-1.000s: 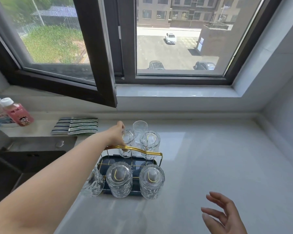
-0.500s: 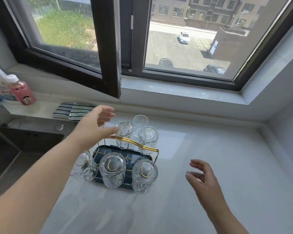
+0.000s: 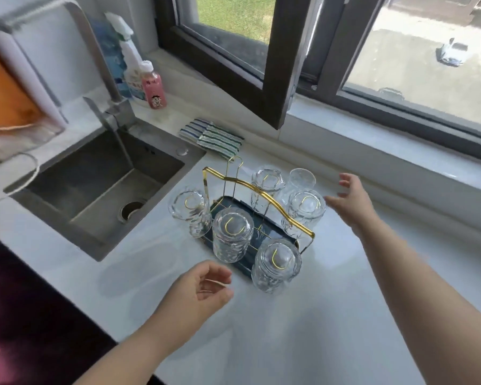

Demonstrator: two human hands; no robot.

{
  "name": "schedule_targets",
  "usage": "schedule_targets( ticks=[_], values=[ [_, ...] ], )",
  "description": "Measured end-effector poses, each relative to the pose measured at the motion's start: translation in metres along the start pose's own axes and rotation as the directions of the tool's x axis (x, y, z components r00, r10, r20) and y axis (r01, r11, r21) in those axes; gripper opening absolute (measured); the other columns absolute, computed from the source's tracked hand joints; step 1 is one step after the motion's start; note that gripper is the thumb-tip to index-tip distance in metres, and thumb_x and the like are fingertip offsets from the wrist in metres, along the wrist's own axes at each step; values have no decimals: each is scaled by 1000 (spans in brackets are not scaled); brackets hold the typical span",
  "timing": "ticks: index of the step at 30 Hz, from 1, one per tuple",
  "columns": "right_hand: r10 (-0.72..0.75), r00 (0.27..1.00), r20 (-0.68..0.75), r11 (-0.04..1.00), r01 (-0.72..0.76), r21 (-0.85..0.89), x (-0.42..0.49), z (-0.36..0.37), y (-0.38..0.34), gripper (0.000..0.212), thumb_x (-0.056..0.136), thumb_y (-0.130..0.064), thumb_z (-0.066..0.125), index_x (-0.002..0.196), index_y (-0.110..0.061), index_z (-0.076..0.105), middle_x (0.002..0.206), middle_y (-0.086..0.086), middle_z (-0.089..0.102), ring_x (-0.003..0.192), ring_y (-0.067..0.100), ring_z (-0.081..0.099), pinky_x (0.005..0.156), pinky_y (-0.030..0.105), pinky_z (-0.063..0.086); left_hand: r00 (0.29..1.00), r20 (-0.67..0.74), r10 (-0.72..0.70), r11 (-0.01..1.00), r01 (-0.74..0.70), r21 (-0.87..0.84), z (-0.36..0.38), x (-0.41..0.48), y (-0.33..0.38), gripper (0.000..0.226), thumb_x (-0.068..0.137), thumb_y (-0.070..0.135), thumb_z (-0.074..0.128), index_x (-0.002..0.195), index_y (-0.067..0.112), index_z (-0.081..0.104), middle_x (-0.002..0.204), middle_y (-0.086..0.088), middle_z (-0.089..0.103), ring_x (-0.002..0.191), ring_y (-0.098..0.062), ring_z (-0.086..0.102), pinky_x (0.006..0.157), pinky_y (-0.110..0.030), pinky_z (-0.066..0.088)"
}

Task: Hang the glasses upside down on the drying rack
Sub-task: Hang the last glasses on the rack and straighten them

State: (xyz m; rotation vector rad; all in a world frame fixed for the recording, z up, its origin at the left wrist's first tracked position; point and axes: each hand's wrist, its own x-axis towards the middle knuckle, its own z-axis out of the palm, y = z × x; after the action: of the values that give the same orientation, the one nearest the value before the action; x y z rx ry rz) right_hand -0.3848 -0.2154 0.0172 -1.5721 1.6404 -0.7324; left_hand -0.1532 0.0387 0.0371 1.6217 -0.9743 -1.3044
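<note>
my right hand (image 3: pixel 350 201) is out past the rack (image 3: pixel 257 218), open, fingers spread, holding nothing. it is near the last glass (image 3: pixel 301 180), the one that stands on the counter (image 3: pixel 317 315) behind the rack, just beside the hung ones. i think i am going for that glass, so my hand is open wide to fit round it.

my left hand (image 3: pixel 203 287) is low, in front of the rack, half curled with the fingers bent in. it holds nothing too. i keep it close so it can hold the rack still if it tips.

five glasses (image 3: pixel 232 234) hang upside down on the gold hooks. their bottoms point up and you can see the gold loop through each one. they hang like that so water can drip down into the dark blue tray under them. one empty hook (image 3: pixel 235 169) sticks up at the back left. i think that is where the last glass goes.

the glasses are clear and bumpy on the sides. they look wet-slippy and they would break if i drop one, so i must hold tight but soft. the rack has a gold handle (image 3: pixel 258 195) over the top, and i must not bump it.

the sink (image 3: pixel 95 179) is to the left of the rack.
</note>
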Motion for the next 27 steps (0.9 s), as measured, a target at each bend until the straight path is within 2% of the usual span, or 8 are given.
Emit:
schedule_targets(
  ticks=[5,9,11,15,19,22,25,27],
  values=[
    [-128,965,228,939,192,-286,49,22,-10,86,70,-13,76,140,-19,27,149,13,30,133,31,33,107,41,31,996,-43,-73,995,75,59,13,-5,-11,18,78,10,68,87,24,62,97,1,66,80,-3,63,75,-16,52],
    [-150,909,389,865,311,-394,76,46,-14,87,73,7,64,143,-16,19,153,17,20,138,34,25,111,44,25,990,-98,-97,992,104,65,16,-7,-16,17,79,12,67,87,26,61,97,3,66,83,-6,63,76,-15,51],
    [-133,895,425,849,324,-417,81,54,-12,85,75,11,60,144,-16,18,151,20,22,136,35,28,108,45,28,988,-114,-107,992,114,58,17,-9,-18,16,79,12,67,88,25,61,97,4,65,84,-8,63,76,-15,51],
    [-129,954,270,894,230,-385,72,51,-5,79,75,5,62,142,-16,25,142,23,33,127,39,39,100,47,35,989,-90,-116,992,120,43,20,-12,-16,17,80,11,66,89,24,61,98,3,66,81,-4,62,77,-15,51],
    [-143,988,49,953,151,-262,37,24,7,82,69,-13,75,138,-16,30,141,15,38,126,31,41,100,37,36,993,-5,-120,992,121,40,25,-13,-10,14,80,13,65,90,23,61,96,3,67,76,-2,61,71,-9,49],
    [-169,981,-100,964,144,-222,-1,-6,11,76,65,-16,78,131,-14,41,133,13,45,119,27,48,99,33,37,983,129,-128,992,125,26,34,-14,-4,12,81,14,65,89,23,63,96,3,69,77,-2,62,72,-9,48],
    [-194,947,-254,973,154,-171,-52,-39,2,63,62,-13,78,118,-17,49,121,8,50,109,23,52,86,20,37,949,283,-142,988,152,-14,44,-15,7,12,77,24,67,89,22,67,95,1,72,84,-5,64,81,-18,49],
    [-212,911,-355,976,181,-119,-96,-58,-9,61,61,-14,78,115,-20,48,113,1,47,102,20,54,83,23,41,906,400,-140,981,182,-70,50,-16,19,16,79,28,63,91,20,68,92,3,74,86,-7,66,81,-21,52]
  ],
)
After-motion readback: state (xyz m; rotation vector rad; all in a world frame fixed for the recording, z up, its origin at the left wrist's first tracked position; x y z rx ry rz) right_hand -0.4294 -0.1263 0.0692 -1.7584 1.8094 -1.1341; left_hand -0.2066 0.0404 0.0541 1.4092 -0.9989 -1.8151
